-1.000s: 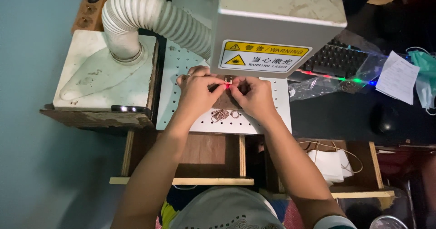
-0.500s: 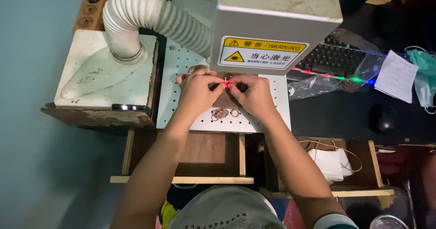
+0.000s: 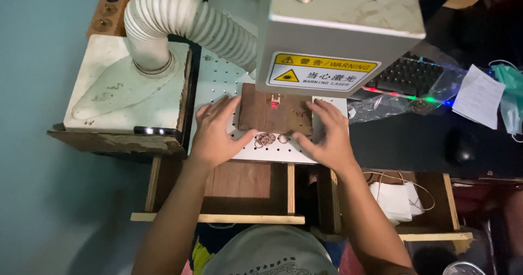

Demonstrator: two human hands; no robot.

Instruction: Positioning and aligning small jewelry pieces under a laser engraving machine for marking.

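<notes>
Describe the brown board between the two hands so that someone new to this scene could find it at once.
Under the big grey machine head with the yellow warning label lies a white perforated plate. The brown board lies flat on it, between the left hand and right hand. It alone carries a red light spot, with small rings at its near edge.

matt brown wooden board [image 3: 275,116] on a perforated white metal plate [image 3: 218,81]; ribbed plastic hose [image 3: 185,21]; thin metal rings [image 3: 267,139].

Rectangular yellow-and-white warning label [image 3: 323,73] on the grey machine housing [image 3: 348,24]
</notes>
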